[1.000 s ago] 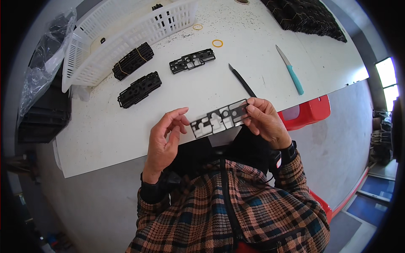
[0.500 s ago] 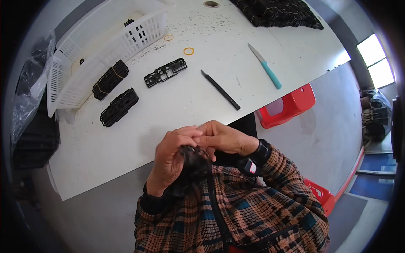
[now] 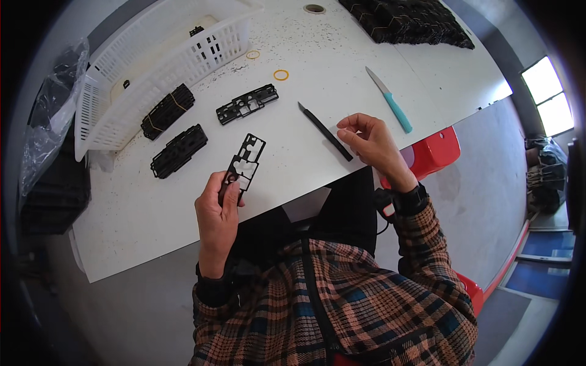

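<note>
My left hand [image 3: 220, 216] grips the lower end of a black plastic frame [image 3: 245, 163] with cut-out openings, holding it tilted over the table's near edge. Thumb and fingers cover that end. To the right, my right hand [image 3: 373, 145] is loosely curled, thumb and index tips slightly apart, with nothing visible between them. Its fingertips are beside the handle of a black craft knife [image 3: 326, 132]. A single flat black frame [image 3: 247, 104] lies beyond my left hand. Farther left are a stack of black frames [image 3: 179, 150] and a bundle [image 3: 168, 111] bound with a rubber band.
A white plastic basket [image 3: 165, 64] stands at the back left. Yellow rubber bands [image 3: 281, 75], dark crumbs and a tape roll [image 3: 314, 9] lie on the white table [image 3: 146, 226]. A turquoise-handled knife [image 3: 398, 113], many banded black parts [image 3: 406, 21] and a red stool [image 3: 436, 152] are rightward.
My hands, earlier together close to my body, have separated. The left has brought the black plastic frame down and left into plain view; the right has moved right and up toward the craft knife.
</note>
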`<state>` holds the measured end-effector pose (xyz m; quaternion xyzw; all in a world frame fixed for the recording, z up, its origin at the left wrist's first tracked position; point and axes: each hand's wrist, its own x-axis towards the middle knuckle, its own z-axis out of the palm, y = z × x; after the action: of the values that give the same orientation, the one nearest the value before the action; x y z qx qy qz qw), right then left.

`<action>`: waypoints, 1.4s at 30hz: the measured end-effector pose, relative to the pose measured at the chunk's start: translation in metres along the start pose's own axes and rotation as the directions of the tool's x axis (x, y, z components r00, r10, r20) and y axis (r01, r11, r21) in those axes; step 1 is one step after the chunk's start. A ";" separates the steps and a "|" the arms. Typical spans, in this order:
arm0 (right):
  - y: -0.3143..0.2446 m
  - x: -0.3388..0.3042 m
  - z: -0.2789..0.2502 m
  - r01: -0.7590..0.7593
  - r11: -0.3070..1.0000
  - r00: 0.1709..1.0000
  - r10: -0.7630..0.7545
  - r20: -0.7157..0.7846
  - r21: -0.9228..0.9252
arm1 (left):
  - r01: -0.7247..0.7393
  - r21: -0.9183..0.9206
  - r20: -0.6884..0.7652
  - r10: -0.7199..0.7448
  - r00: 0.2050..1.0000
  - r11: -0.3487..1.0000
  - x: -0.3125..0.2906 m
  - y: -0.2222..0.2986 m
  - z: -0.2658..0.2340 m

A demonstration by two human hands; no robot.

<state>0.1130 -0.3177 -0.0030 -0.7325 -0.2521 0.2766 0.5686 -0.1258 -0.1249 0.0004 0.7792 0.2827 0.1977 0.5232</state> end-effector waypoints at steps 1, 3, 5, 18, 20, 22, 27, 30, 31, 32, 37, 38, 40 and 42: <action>0.005 0.005 -0.001 0.028 0.994 1.000 -0.029 -0.003 -0.108 | 0.002 0.004 -0.005 -0.002 1.000 1.000 0.000 0.000 -0.001; 0.008 0.010 0.001 0.084 0.944 0.996 -0.089 0.000 -0.318 | -0.013 0.065 -0.012 0.014 1.000 0.998 0.000 0.000 -0.003; 0.006 0.011 0.006 0.080 0.919 0.997 -0.082 0.010 -0.386 | -0.018 0.099 -0.018 0.020 1.000 0.995 0.000 -0.001 -0.004; 0.015 0.009 -0.003 0.043 0.897 0.998 -0.058 -0.022 -0.441 | 0.013 0.010 -0.115 -0.012 0.993 1.000 -0.009 -0.014 -0.009; 0.020 0.008 -0.010 -0.011 0.942 0.999 -0.001 -0.036 -0.334 | 0.027 -0.033 -0.156 -0.032 0.987 0.999 -0.013 -0.016 -0.013; 0.024 0.003 -0.015 -0.053 0.983 0.998 0.044 -0.054 -0.177 | 0.036 -0.059 -0.159 -0.045 0.986 0.998 -0.014 -0.017 -0.012; 0.031 0.001 -0.012 0.039 0.996 0.993 -0.030 -0.113 0.085 | 0.001 -0.108 -0.175 -0.020 0.984 0.994 -0.008 -0.017 -0.003; 0.032 -0.003 -0.017 0.069 0.987 0.987 -0.047 -0.154 0.142 | 0.008 -0.066 -0.193 -0.021 0.981 0.998 -0.004 -0.016 0.007; 0.034 -0.004 -0.019 0.092 0.982 0.982 -0.062 -0.178 0.163 | 0.013 -0.038 -0.213 -0.021 0.977 0.999 -0.002 -0.015 0.010; 0.036 -0.005 -0.021 0.075 0.983 0.983 -0.044 -0.176 0.170 | 0.017 -0.011 -0.233 -0.019 0.972 1.000 -0.001 -0.016 0.011; 0.044 -0.003 -0.021 0.180 0.975 0.966 -0.150 -0.212 0.132 | 0.002 -0.074 -0.196 -0.016 0.980 0.997 0.006 -0.022 0.009; 0.045 -0.002 -0.019 0.202 0.972 0.954 -0.167 -0.251 0.118 | 0.004 -0.070 -0.196 -0.017 0.980 0.998 0.005 -0.024 0.008; 0.044 -0.001 -0.017 0.229 0.969 0.939 -0.193 -0.286 0.098 | -0.001 -0.066 -0.198 -0.012 0.980 0.998 0.005 -0.026 0.007; 0.040 -0.002 -0.018 0.174 0.981 0.958 -0.149 -0.245 0.086 | 0.017 -0.081 -0.202 -0.033 0.979 0.997 0.004 -0.026 0.008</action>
<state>0.1258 -0.3408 -0.0384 -0.7060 -0.2260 0.1525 0.6537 -0.1237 -0.1200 -0.0265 0.7302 0.3363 0.2807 0.5243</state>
